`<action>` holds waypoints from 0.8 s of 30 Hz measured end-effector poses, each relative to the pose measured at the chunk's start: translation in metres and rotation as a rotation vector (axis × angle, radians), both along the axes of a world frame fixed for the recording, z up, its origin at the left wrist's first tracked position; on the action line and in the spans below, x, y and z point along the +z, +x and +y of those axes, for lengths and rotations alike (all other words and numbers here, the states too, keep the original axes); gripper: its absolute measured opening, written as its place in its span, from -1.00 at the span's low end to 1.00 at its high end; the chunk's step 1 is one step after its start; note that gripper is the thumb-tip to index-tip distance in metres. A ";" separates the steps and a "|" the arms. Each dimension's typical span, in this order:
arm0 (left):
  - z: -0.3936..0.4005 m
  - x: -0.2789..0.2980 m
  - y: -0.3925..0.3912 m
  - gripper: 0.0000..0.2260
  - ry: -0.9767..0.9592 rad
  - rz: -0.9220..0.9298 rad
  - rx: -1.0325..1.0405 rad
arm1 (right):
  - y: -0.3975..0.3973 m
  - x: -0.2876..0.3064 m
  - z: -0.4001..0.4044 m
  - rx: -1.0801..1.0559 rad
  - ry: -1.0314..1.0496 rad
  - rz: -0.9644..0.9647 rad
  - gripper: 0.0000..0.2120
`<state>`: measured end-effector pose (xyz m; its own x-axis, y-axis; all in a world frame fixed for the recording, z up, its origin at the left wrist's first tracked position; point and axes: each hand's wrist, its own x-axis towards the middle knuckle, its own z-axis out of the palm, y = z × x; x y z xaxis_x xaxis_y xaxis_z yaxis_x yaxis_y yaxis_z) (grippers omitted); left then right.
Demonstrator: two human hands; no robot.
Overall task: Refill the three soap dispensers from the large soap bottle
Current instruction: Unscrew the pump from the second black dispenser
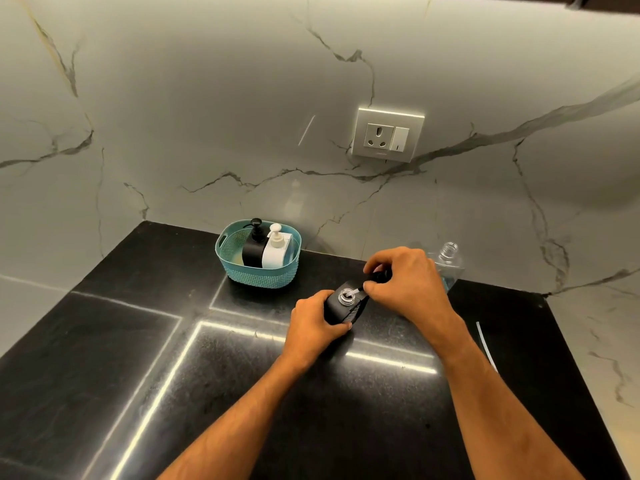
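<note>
black soap dispenser (343, 311) standing on the black stone countertop (173, 358), a little right of centre, gripped by the left hand (317, 318) with fingers curled round its left side and thumb wrapped across the near face. clear threaded neck (345, 295) open on top, ringed in the black shoulder. just above and right of that neck, black pump head (377, 277) pinched by the right hand (407, 282), thumb and forefinger closing on it from either side, remaining fingers curled over the top; white dip tube (356, 289) slanting down from the pump to the mouth of the neck, tip at or just inside the rim, hard to tell which. behind the right hand, mostly hidden by it, large clear soap bottle (449, 259) with uncapped threaded mouth, standing near the back wall, a trace of blue liquid low in it. further left along the back edge, teal perforated basket (242, 271) holding a second black dispenser (254, 249) and a white dispenser (275, 252) side by side, touching, both with pumps on. open stretch of countertop between basket and held dispenser, and wide bare stone in front and to the left down to the near edge. right edge of the counter close beyond the right forearm. wall socket (388, 135) on the marble backsplash (173, 116) above.
</note>
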<state>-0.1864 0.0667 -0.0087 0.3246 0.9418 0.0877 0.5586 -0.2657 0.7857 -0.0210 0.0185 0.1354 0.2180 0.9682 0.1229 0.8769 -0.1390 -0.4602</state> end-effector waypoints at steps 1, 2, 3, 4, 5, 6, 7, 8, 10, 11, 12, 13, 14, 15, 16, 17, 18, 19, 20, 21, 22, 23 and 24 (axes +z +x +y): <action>-0.001 -0.002 0.001 -0.46 -0.009 -0.002 0.011 | 0.001 -0.001 -0.001 -0.005 -0.004 0.010 -0.83; -0.002 -0.003 0.002 -0.45 -0.018 -0.002 0.022 | 0.002 -0.003 -0.003 -0.011 -0.008 0.021 -0.83; -0.003 -0.003 0.003 -0.45 -0.024 0.001 0.034 | 0.004 -0.005 -0.005 -0.018 -0.009 0.033 -0.84; -0.004 -0.004 0.004 -0.44 -0.027 0.008 0.047 | 0.005 -0.007 -0.007 -0.027 -0.006 0.048 -0.84; -0.004 -0.004 0.005 -0.44 -0.029 0.014 0.060 | 0.007 -0.009 -0.009 -0.032 -0.001 0.063 -0.84; -0.005 -0.004 0.006 -0.45 -0.033 0.017 0.070 | 0.009 -0.011 -0.011 -0.037 0.001 0.080 -0.85; -0.005 -0.005 0.007 -0.45 -0.040 0.015 0.078 | 0.011 -0.013 -0.013 -0.039 -0.001 0.099 -0.85; -0.006 -0.005 0.008 -0.45 -0.045 0.010 0.085 | 0.012 -0.015 -0.015 -0.042 -0.003 0.119 -0.86; -0.007 -0.006 0.009 -0.43 -0.044 0.007 0.104 | 0.015 -0.017 -0.019 -0.049 0.001 0.144 -0.85; -0.007 -0.006 0.010 -0.42 -0.044 0.011 0.112 | 0.016 -0.018 -0.022 -0.053 0.004 0.150 -0.85; -0.008 -0.007 0.011 -0.42 -0.047 0.018 0.117 | 0.018 -0.019 -0.025 -0.057 0.008 0.154 -0.84; -0.009 -0.008 0.013 -0.41 -0.050 0.025 0.122 | 0.021 -0.021 -0.027 -0.067 0.010 0.157 -0.84; -0.010 -0.009 0.014 -0.41 -0.052 0.032 0.130 | 0.023 -0.024 -0.030 -0.085 0.012 0.160 -0.83; -0.011 -0.009 0.016 -0.41 -0.051 0.040 0.140 | 0.025 -0.028 -0.031 -0.110 0.012 0.155 -0.82; -0.013 -0.011 0.017 -0.40 -0.049 0.051 0.148 | 0.028 -0.036 -0.034 -0.140 0.008 0.144 -0.81; -0.014 -0.012 0.019 -0.39 -0.045 0.065 0.155 | 0.031 -0.045 -0.035 -0.170 -0.002 0.125 -0.80; -0.016 -0.014 0.021 -0.38 -0.040 0.076 0.158 | 0.033 -0.056 -0.037 -0.199 -0.013 0.103 -0.79; -0.018 -0.015 0.023 -0.37 -0.038 0.084 0.161 | 0.036 -0.068 -0.040 -0.228 -0.027 0.081 -0.79; -0.019 -0.017 0.025 -0.35 -0.038 0.092 0.163 | 0.038 -0.081 -0.042 -0.256 -0.048 0.064 -0.78; -0.021 -0.018 0.027 -0.34 -0.036 0.101 0.164 | 0.040 -0.093 -0.045 -0.285 -0.079 0.051 -0.79; -0.022 -0.019 0.029 -0.33 -0.035 0.110 0.163 | 0.042 -0.104 -0.049 -0.311 -0.114 0.034 -0.80; -0.023 -0.021 0.030 -0.31 -0.034 0.114 0.162 | 0.044 -0.115 -0.052 -0.332 -0.147 0.011 -0.83; -0.025 -0.023 0.032 -0.30 -0.038 0.113 0.161 | 0.047 -0.124 -0.057 -0.347 -0.172 -0.011 -0.84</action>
